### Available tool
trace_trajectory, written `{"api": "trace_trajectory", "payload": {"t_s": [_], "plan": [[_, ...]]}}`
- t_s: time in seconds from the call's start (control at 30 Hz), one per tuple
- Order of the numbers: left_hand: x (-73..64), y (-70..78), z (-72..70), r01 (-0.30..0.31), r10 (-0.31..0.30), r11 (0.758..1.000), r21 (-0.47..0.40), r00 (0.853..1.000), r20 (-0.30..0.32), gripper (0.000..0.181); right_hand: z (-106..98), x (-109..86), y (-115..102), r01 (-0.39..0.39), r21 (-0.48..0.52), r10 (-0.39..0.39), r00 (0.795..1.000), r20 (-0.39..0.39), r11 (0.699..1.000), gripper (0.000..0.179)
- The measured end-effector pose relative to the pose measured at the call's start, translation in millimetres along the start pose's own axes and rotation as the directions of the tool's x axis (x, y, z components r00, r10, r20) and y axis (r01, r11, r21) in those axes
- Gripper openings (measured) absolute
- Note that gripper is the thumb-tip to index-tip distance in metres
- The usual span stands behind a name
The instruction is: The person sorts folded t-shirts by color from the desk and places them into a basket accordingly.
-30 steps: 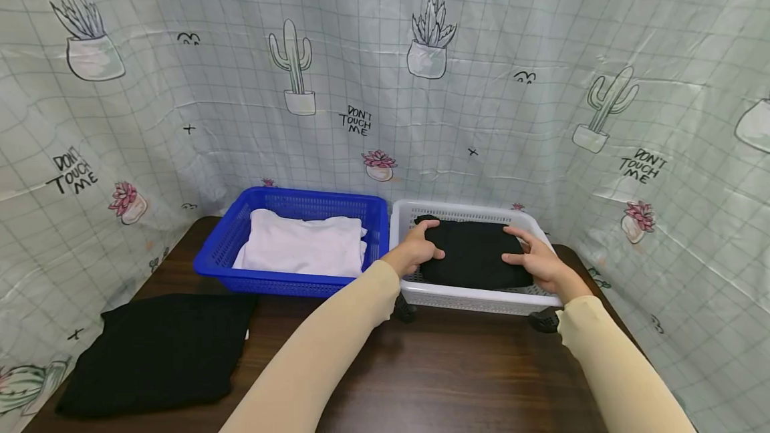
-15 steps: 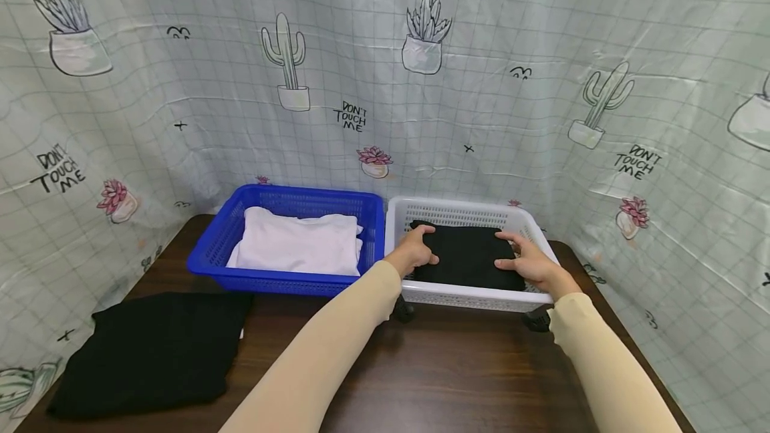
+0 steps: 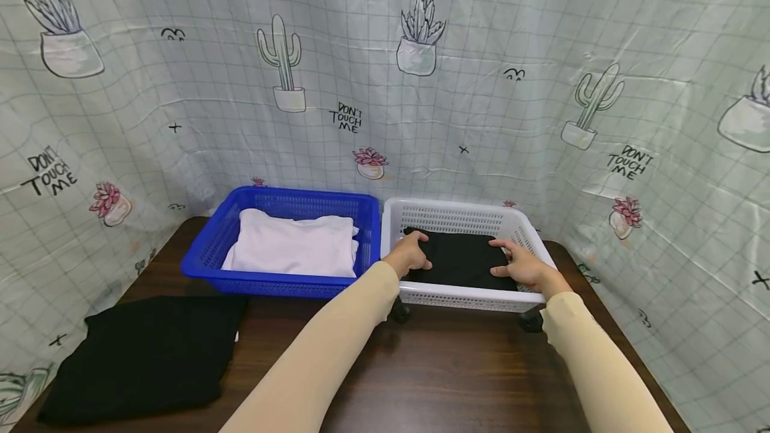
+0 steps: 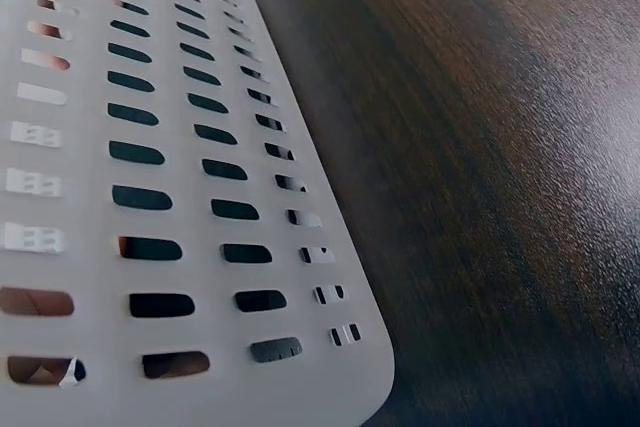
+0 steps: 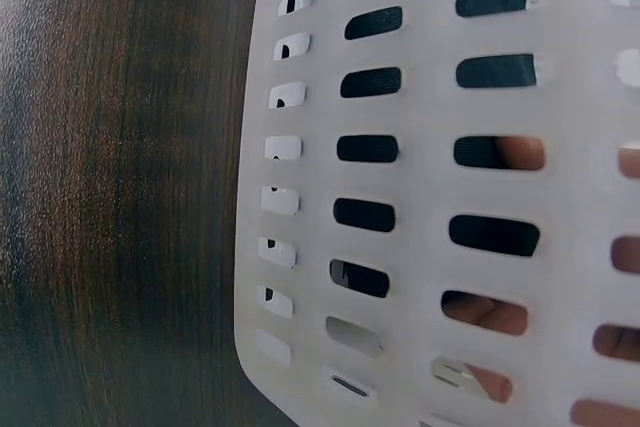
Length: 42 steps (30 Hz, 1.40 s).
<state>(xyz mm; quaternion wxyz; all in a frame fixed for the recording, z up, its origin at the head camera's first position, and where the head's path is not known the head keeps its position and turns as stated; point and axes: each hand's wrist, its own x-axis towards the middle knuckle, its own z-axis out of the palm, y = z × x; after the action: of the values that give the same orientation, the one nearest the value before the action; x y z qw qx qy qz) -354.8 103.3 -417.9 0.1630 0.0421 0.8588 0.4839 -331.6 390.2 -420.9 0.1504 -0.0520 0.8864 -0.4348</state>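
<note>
In the head view a folded black garment lies low inside the white basket. My left hand holds its left end and my right hand its right end. Each thumb and forefinger shows over the dark fabric; the other fingers are mostly hidden. Both wrist views face the basket's slotted front wall, and dark cloth and parts of fingers show through the slots.
Left of the white basket stands a blue basket with folded white cloth in it. Another folded black garment lies on the brown table at the left. A patterned curtain hangs close behind the baskets.
Both hands have lowered the folded black garment deeper into the white basket, so more of its back wall shows. The camera has turned slightly right.
</note>
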Motion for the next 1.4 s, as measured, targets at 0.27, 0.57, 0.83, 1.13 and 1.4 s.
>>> {"api": "trace_trajectory", "payload": {"t_s": [0.27, 0.57, 0.83, 1.13, 1.4], "plan": [[-1.5, 1.7, -1.1, -0.016, 0.015, 1.000, -0.025, 1.000, -0.015, 0.060, 0, 2.6, 1, -0.023, -0.011, 0.023, 1.000, 0.001, 1.000, 0.080], [-2.6, 0.8, -0.4, -0.012, 0.012, 1.000, 0.028, 1.000, -0.012, 0.063, 4, 2.1, -2, -0.017, -0.092, 0.015, 1.000, -0.022, 0.996, 0.073], [-17.1, 12.1, -15.9, -0.064, 0.050, 0.992, 0.105, 0.990, 0.130, 0.070, 7, -9.0, -39, -0.046, -0.360, 0.034, 0.999, -0.039, 0.932, 0.071], [-57.2, 33.0, -90.9, -0.274, 0.246, 0.960, 0.057, 0.922, 0.299, 0.057, 8, -22.9, -82, 0.074, -0.299, -0.104, 0.991, -0.086, 0.951, 0.065], [-112.1, 5.4, -178.2, -0.355, 0.335, 0.934, 0.048, 0.913, 0.235, 0.049, 36, -42.0, -125, 0.216, -0.160, -0.236, 0.964, -0.120, 0.963, 0.062]]}}
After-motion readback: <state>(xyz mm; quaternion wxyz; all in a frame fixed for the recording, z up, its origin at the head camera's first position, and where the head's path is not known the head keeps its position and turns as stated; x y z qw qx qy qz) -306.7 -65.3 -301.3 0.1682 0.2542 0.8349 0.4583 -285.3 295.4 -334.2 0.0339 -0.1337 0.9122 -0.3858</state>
